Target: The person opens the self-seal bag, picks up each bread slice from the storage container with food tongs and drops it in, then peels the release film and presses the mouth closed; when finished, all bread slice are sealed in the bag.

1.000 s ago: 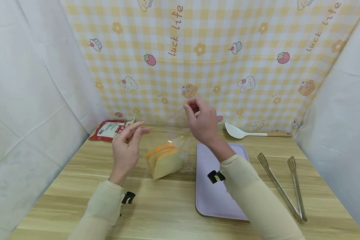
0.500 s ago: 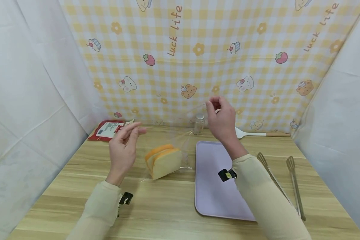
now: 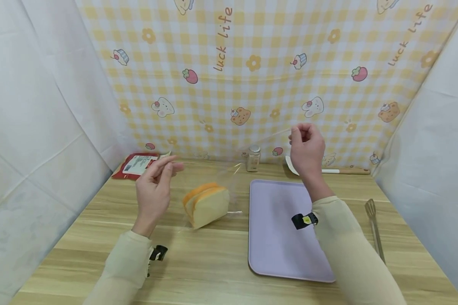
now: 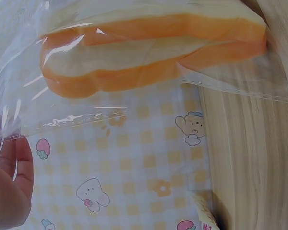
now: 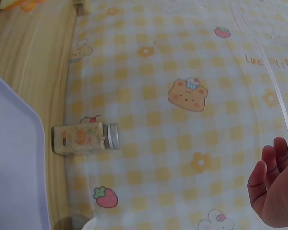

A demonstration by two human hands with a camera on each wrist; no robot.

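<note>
Two bread slices (image 3: 210, 207) with orange-brown crusts lean together inside a clear plastic bag (image 4: 72, 117), between my hands in the head view. Left of them, my left hand (image 3: 154, 195) pinches the bag's edge between thumb and fingers. My right hand (image 3: 308, 152) is raised above the far part of the lilac tray (image 3: 267, 254), fingers curled. It pinches another part of the bag, drawn out as a thin clear line in the right wrist view. The bag is so transparent that its full outline is hard to see.
A small glass jar (image 3: 253, 160) with a silver lid stands near the patterned backdrop. Behind my right hand lies a white spatula (image 3: 330, 171) with a wooden handle. Metal tongs (image 3: 374, 224) lie right, partly hidden by my sleeve. A red packet (image 3: 137, 164) is at the far left.
My right hand has moved right across the tray, drawing the clear plastic out with it and uncovering the jar. My left hand and the bread have shifted only slightly left.
</note>
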